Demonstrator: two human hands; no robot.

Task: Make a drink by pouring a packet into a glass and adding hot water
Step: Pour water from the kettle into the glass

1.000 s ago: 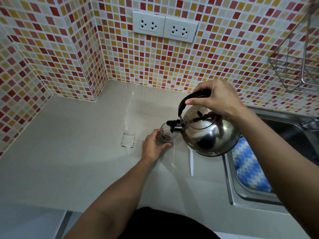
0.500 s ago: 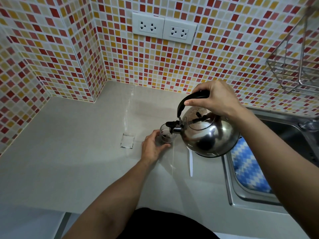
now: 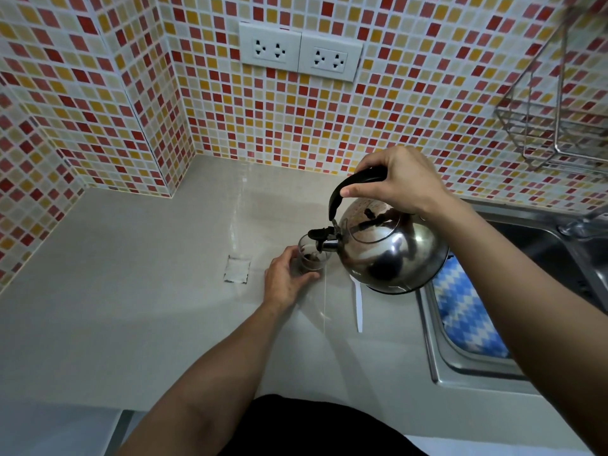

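Observation:
A small clear glass stands on the grey counter with dark liquid inside. My left hand wraps around its near left side. My right hand grips the black handle of a shiny steel kettle, held above the counter and tilted left. The kettle's black spout hangs over the glass rim. An empty, torn packet lies flat on the counter left of the glass.
A white strip lies on the counter under the kettle. A steel sink with a blue-and-white cloth sits at right. A wire rack hangs on the tiled wall; two sockets sit above the counter.
The liquid in the glass looks darker and fuller. Both hands and the kettle stay almost where they were.

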